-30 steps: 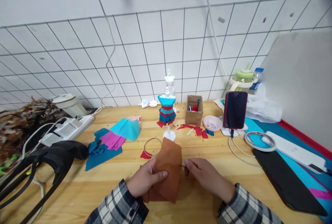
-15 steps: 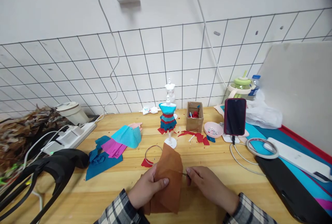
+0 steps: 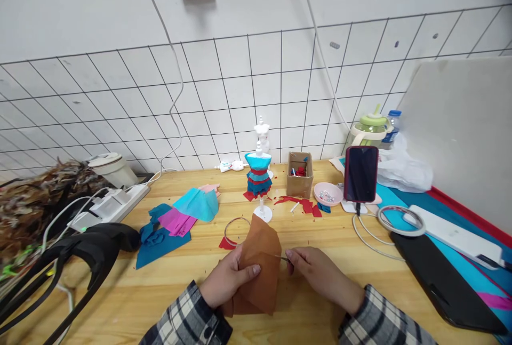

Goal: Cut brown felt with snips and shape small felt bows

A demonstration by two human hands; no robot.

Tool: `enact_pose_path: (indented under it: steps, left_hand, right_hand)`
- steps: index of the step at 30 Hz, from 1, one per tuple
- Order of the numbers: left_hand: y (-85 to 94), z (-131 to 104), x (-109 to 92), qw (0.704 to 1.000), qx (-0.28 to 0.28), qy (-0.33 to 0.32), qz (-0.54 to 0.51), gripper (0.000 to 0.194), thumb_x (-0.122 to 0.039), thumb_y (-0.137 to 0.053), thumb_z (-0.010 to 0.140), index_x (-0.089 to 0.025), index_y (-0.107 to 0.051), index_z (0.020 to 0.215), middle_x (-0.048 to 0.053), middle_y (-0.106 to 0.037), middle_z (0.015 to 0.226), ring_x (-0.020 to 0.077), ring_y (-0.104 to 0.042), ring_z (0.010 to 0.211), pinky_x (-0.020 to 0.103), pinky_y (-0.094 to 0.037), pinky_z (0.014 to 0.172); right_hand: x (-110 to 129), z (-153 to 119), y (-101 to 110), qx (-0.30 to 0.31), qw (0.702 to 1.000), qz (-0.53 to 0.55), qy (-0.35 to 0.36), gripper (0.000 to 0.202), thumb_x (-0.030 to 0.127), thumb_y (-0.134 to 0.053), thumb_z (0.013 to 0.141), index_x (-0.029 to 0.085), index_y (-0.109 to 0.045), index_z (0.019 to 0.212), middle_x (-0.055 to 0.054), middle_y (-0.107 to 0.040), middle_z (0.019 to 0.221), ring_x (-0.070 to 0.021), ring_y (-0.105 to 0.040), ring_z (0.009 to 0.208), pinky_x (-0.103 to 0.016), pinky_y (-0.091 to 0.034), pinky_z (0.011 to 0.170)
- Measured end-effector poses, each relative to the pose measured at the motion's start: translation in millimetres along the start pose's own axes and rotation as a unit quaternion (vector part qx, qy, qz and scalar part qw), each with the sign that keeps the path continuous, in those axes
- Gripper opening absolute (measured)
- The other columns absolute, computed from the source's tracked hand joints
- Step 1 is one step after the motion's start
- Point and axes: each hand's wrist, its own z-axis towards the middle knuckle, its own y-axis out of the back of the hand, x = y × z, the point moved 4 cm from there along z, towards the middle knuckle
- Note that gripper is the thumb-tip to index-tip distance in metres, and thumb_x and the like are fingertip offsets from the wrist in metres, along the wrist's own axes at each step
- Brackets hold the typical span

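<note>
Brown sheet (image 3: 262, 281): upright and slightly bent in front of me, over the tabletop (image 3: 304, 323), with more of the same brown material behind its lower left part.
Left hand (image 3: 224, 281): my grip pinches the sheet at its left side, thumb across the face, the other fingers mostly hidden behind it.
Right hand (image 3: 320, 273): my grip is pressed together around a thin metal tool (image 3: 284, 258), which looks like small scissors, though my fingers hide most of it.
Tool tip: it meets the sheet near the right edge, level with a faint line across the face; I cannot tell how far it bites in.
Handling: I judge that the thin material would buckle if pushed, so the left thumb should hold it firm close to the line without creasing it. Small, level strokes with a relaxed right wrist would suit best, the left hand turning the sheet where the line bends. The hidden left fingertips need to be clear of the point, and the layers behind must not slip into its path.
Mannequin (image 3: 258, 175): upright beyond the sheet, dressed in turquoise, red and teal.
Wire ring (image 3: 224, 231): just beyond my left hand, beside a red scrap (image 3: 227, 244).
Cardboard box (image 3: 299, 187): beyond my right hand, near a pink bowl (image 3: 328, 201) of beads.
</note>
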Motion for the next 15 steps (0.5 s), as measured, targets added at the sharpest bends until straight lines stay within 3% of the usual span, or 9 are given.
enact_pose_path:
  steps: [5, 15]
  left_hand:
    - [-0.3, 0.7, -1.1, 1.000, -0.002, 0.002, -0.003, 0.069, -0.032, -0.072, 0.076, -0.020, -0.043, 0.137, 0.012, -0.060, 0.127, 0.0284, -0.058, 0.113, 0.044, -0.043, 0.101]
    - [-0.8, -0.3, -1.0, 1.000, -0.006, 0.017, 0.005, 0.059, -0.031, -0.071, 0.078, -0.017, -0.047, 0.130, 0.012, -0.061, 0.125, 0.0278, -0.059, 0.112, 0.042, -0.044, 0.099]
  right_hand:
    - [3.7, -1.3, 3.5, 0.000, 1.000, -0.005, -0.002, 0.051, 0.047, -0.029, 0.096, 0.018, -0.063, 0.070, -0.002, -0.066, 0.072, -0.0158, -0.058, 0.069, -0.026, -0.037, 0.065]
    - [3.1, -2.6, 5.2, -0.006, 1.000, -0.012, -0.006, 0.054, 0.050, -0.027, 0.096, 0.019, -0.063, 0.071, -0.002, -0.066, 0.071, -0.0154, -0.056, 0.069, -0.026, -0.036, 0.065]
